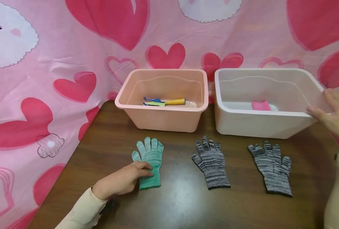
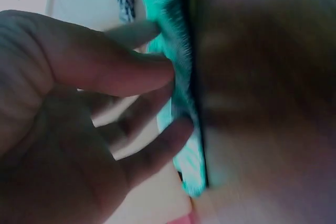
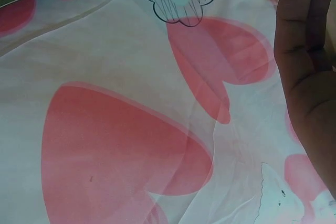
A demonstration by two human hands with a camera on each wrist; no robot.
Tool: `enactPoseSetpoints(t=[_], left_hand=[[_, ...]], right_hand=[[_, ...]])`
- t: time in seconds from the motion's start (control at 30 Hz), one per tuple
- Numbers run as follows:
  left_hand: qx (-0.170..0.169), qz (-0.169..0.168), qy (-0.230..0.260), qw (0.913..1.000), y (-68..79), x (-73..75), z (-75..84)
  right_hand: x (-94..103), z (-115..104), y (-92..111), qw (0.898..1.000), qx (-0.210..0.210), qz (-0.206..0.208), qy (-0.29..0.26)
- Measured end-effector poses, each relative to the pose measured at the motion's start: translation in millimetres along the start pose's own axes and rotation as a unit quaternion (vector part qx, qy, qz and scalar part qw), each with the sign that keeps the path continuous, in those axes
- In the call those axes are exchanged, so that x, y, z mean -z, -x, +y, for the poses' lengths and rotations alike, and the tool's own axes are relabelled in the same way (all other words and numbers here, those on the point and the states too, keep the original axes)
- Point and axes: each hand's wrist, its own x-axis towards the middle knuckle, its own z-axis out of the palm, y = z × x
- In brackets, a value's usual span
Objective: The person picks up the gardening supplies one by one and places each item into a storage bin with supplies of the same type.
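A green knit glove (image 1: 151,162) lies flat on the table, fingers pointing to the back. Over its left edge my left hand (image 1: 123,179) reaches in, fingertips on the palm part. The left wrist view shows the thumb (image 2: 131,74) and loosely bent fingers right at the glove, spread apart. At the right end of the white bin (image 1: 258,122) is my right hand (image 1: 336,116), its thumb by the front rim and its fingers by the side rim. Straight fingers (image 3: 294,40) of that hand show in the right wrist view.
Two grey-black striped gloves, a middle one (image 1: 213,165) and a right one (image 1: 273,168), lie on the wooden table (image 1: 180,206). Behind stands a peach bin (image 1: 163,119) holding coloured tools (image 1: 175,101). A pink item (image 1: 261,105) lies in the white bin. Heart-patterned cloth (image 1: 75,89) hangs behind.
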Motion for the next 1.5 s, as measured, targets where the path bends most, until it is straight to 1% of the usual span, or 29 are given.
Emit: enactPoseSetpoints(t=[0.07, 0.1, 0.17, 0.27, 0.37, 0.43, 0.57, 0.67, 0.77, 0.83, 1.0, 1.07, 1.17, 1.23, 1.4, 1.5], left_hand=[[-0.006, 0.011, -0.022, 0.9997, -3.4, -4.7, 2.2], [-0.004, 0.014, -0.033, 0.9993, -5.4, -6.2, 3.2], [0.008, 0.022, -0.061, 0.9979, -9.2, -8.1, 3.9], [0.028, 0.028, -0.096, 0.9946, -13.8, -7.7, 2.2], [0.038, 0.026, -0.114, 0.9924, -15.4, -5.3, -1.3], [0.028, 0.032, -0.109, 0.9931, -16.9, -4.3, -4.4], [0.007, 0.066, -0.095, 0.9932, -21.8, -5.4, -11.3], [0.004, 0.091, -0.096, 0.9912, -25.2, -6.5, -16.3], [0.006, 0.106, -0.103, 0.9890, -27.9, -5.8, -20.6], [0.009, 0.107, -0.098, 0.9894, -29.8, -4.3, -23.9], [0.024, 0.094, -0.065, 0.9932, -33.0, 1.0, -33.7], [0.033, 0.091, -0.055, 0.9938, -33.9, 5.3, -35.5], [0.042, 0.103, -0.038, 0.9931, -37.3, 12.9, -37.0], [0.047, 0.118, -0.026, 0.9915, -40.2, 18.5, -36.8], [0.041, 0.181, 0.003, 0.9826, -45.0, 32.0, -35.7], [0.014, 0.225, 0.003, 0.9744, -47.9, 40.2, -33.8]], right_hand=[[0.4, 0.4, 0.8, 1.000, 0.002, -0.001, -0.007], [0.4, 0.4, 1.5, 1.000, 0.001, -0.002, -0.011], [-0.1, 0.2, 2.7, 1.000, 0.001, -0.004, -0.023], [-1.1, -0.9, 4.4, 1.000, -0.006, -0.009, -0.026], [-0.5, -1.9, 4.2, 1.000, -0.007, -0.014, -0.027], [1.2, -2.2, 3.5, 0.999, -0.005, -0.015, -0.031], [4.8, -3.4, 2.7, 0.999, -0.008, -0.015, -0.031], [5.1, -5.7, 3.2, 0.999, -0.025, -0.019, -0.029], [4.5, -7.2, 4.5, 0.998, -0.038, -0.023, -0.032], [4.0, -6.8, 4.8, 0.998, -0.039, -0.023, -0.035], [3.3, -3.9, 6.7, 0.998, -0.042, -0.026, -0.037], [2.9, -3.4, 9.4, 0.998, -0.048, -0.029, -0.039], [2.2, -3.5, 13.9, 0.997, -0.056, -0.029, -0.041], [2.6, -4.1, 14.7, 0.997, -0.055, -0.027, -0.042], [4.9, -6.2, 10.2, 0.998, -0.031, -0.025, -0.049], [6.3, -6.5, 8.5, 0.998, -0.031, -0.029, -0.053]])
